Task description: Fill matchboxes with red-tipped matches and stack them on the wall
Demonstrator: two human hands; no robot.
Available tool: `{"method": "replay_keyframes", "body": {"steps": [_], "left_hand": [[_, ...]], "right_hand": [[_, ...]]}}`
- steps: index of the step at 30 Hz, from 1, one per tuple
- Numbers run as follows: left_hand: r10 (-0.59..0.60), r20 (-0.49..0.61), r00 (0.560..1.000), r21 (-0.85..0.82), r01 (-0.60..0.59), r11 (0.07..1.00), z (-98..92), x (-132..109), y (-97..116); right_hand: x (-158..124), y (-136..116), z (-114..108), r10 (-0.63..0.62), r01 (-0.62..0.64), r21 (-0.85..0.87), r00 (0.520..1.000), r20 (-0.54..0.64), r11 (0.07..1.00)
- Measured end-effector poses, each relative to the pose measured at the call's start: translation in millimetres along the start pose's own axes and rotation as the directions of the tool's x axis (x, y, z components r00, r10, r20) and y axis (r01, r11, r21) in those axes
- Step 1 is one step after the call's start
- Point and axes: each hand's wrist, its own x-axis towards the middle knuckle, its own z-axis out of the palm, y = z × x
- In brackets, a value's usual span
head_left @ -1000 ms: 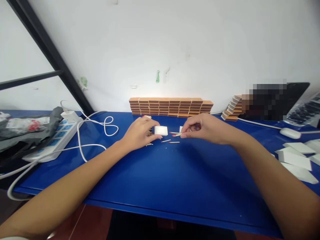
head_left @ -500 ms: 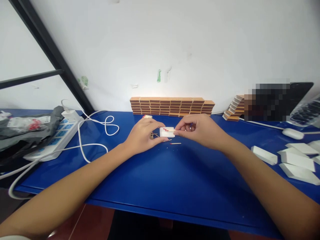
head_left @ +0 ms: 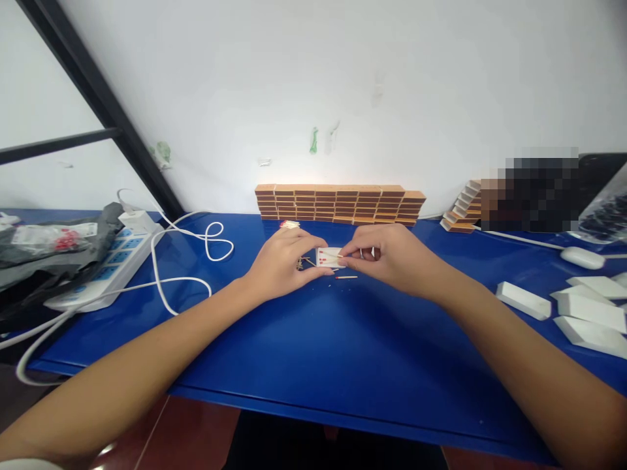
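Note:
My left hand (head_left: 283,264) grips a small white matchbox tray (head_left: 319,260) between thumb and fingers. Red-tipped matches (head_left: 332,256) lie in the tray, heads toward the left. My right hand (head_left: 394,256) is closed at the tray's right end, thumb and finger pinching the pale ends of matches; how many is too small to tell. A single match (head_left: 347,277) lies on the table just in front of the tray. More matches (head_left: 290,224) sit behind my left hand, and a few loose ones (head_left: 300,262) are partly hidden by its fingers.
Stacked matchbox sleeves (head_left: 337,203) line the wall, with another leaning stack (head_left: 463,205) at right. Several white trays (head_left: 524,301) lie on the right of the blue table (head_left: 313,365). A power strip (head_left: 117,261), white cables (head_left: 157,261) and a grey bag (head_left: 59,254) occupy the left.
My right hand's matches have come down into the tray and now lie flatter, with red heads against its left end. My left hand keeps its hold on the tray.

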Motion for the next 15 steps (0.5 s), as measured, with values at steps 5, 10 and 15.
{"method": "replay_keyframes", "body": {"steps": [5,10,15], "left_hand": [[0.023,-0.014,1.0,0.003,-0.023,1.0,-0.1,-0.3,-0.4],[0.003,0.005,1.0,0.005,-0.003,1.0,-0.4,0.0,-0.3],[0.021,-0.018,1.0,0.005,-0.021,1.0,-1.1,0.3,1.5]], "right_hand": [[0.4,0.1,0.5,-0.027,0.027,-0.007,1.0,-0.002,1.0],[1.0,-1.5,-1.1,-0.002,0.002,0.013,0.999,-0.034,1.0],[0.4,-1.8,1.1,0.035,-0.034,0.034,0.999,-0.034,0.999]]}}
